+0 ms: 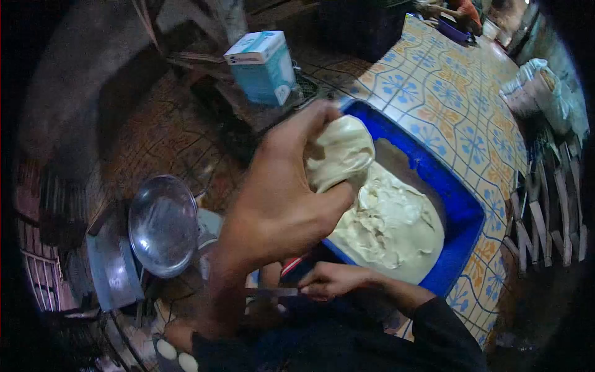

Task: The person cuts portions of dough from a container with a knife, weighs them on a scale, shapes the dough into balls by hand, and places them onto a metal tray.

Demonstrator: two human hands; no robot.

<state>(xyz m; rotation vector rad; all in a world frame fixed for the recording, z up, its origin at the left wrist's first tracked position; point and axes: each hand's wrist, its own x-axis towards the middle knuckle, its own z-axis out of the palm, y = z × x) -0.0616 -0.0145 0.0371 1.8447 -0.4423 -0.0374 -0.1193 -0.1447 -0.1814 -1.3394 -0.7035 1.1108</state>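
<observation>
My left hand [279, 186] is raised in front of me with a lump of soft pale dough [341, 152] between thumb and fingers. Just beyond it, a larger mass of dough [396, 223] lies in a blue rectangular tub [455, 273], its surface wet and uneven. Close to my lap, my right hand [334, 282] is closed around the end of a knife [273, 291]. The narrow flat blade points left, partly in shadow behind my left forearm.
A silver round bowl [162, 226] and a grey metal container [114, 266] stand at left. Small dough balls [176, 356] sit lower left. A blue-white carton [263, 68] stands ahead. Wood sticks [548, 211] and a sack [536, 96] are at right. Another person [465, 15] sits far off.
</observation>
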